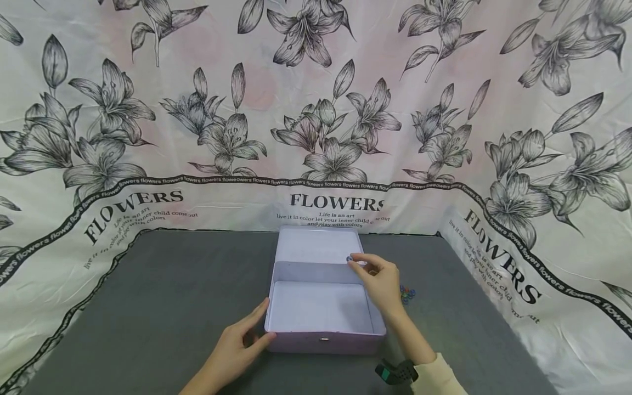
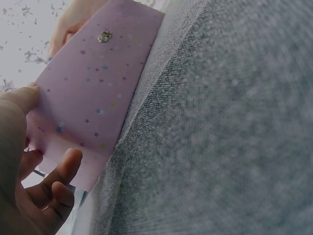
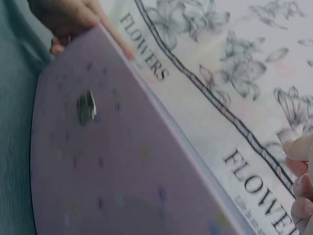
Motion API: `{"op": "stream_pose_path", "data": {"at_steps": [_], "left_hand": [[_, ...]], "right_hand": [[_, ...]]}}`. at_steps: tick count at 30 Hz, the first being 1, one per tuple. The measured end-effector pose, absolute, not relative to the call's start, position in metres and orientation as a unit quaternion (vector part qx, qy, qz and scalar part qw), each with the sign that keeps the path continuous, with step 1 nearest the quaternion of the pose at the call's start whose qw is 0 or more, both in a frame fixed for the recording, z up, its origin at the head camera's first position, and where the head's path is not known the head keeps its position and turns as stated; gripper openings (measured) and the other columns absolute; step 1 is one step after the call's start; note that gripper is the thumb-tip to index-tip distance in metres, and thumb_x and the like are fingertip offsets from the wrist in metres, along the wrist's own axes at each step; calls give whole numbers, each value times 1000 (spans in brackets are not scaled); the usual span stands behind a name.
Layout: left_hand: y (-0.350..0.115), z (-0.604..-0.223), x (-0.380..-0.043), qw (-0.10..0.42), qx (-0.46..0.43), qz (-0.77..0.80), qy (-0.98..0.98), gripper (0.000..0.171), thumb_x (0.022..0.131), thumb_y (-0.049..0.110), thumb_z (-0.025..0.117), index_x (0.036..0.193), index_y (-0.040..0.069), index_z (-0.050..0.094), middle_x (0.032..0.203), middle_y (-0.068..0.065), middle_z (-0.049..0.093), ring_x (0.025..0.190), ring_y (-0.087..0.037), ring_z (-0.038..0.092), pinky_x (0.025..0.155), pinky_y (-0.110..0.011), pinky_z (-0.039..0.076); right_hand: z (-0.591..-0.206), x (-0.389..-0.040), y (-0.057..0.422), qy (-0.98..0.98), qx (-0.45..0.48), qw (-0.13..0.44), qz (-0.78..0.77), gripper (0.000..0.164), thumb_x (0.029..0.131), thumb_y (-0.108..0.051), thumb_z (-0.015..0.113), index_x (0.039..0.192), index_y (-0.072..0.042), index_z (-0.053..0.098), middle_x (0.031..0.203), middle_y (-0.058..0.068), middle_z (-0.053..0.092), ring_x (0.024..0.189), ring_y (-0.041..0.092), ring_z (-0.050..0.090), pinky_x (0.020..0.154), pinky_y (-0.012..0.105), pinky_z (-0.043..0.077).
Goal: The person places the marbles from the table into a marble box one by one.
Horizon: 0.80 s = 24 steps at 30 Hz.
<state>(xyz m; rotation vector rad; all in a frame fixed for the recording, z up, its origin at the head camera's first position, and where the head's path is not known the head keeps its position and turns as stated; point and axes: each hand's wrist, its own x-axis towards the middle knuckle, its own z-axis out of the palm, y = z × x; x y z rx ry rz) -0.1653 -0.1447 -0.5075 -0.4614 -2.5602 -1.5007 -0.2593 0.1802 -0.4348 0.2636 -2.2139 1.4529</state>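
Observation:
A lilac tin box point(image 1: 323, 341) with small stars and a metal clasp point(image 2: 104, 36) stands with its hinged lid point(image 1: 318, 245) raised at the back. Its white inside holds nothing visible. At the near left corner, my left hand point(image 1: 236, 348) holds the box, thumb at the front and fingers along the left side. Over the box's far right part, my right hand point(image 1: 382, 282) pinches a small blue marble point(image 1: 349, 258) between thumb and fingertips. In the right wrist view only some fingertips point(image 3: 301, 183) show, and the marble cannot be made out.
Several small coloured marbles point(image 1: 407, 294) lie on the grey cloth right of the box, partly behind my right wrist. A dark band point(image 1: 396, 372) circles that wrist. Behind the table point(image 1: 197, 285) hangs a white curtain point(image 1: 257, 159) printed with flowers.

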Motion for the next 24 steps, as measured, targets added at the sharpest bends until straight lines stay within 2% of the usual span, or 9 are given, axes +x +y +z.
{"op": "stream_pose_path", "data": {"at_steps": [5,13,20,24], "left_hand": [[-145,-508,-166,74,-155,-498,-850,70,95,32,82,158,18,53,159,-11,52,64,0,45,60,-21,46],[-145,-510,-166,84,-161,-496,-849,70,95,30,82,157,16,54,158,-11,53,63,1,47,60,-22,47],[-145,-509,-165,87,-165,-497,-848,70,95,29,82,157,13,53,158,-13,53,65,0,48,61,-22,47],[-145,-509,-165,86,-159,-496,-850,71,94,29,83,157,14,54,158,-12,54,64,0,48,61,-22,47]], "right_hand": [[-430,-260,158,-808,118,223,532,13,92,-12,85,105,-10,84,88,7,78,63,12,55,53,23,40],[-433,-261,134,-805,134,193,545,11,93,-15,85,104,-13,85,75,10,72,57,11,48,51,22,37],[-442,-263,123,-813,153,169,535,12,91,-12,86,103,-9,85,85,7,78,57,8,50,49,21,36],[-445,-263,120,-827,164,164,512,11,90,-10,85,101,-9,85,85,5,79,55,6,49,47,21,33]]}}
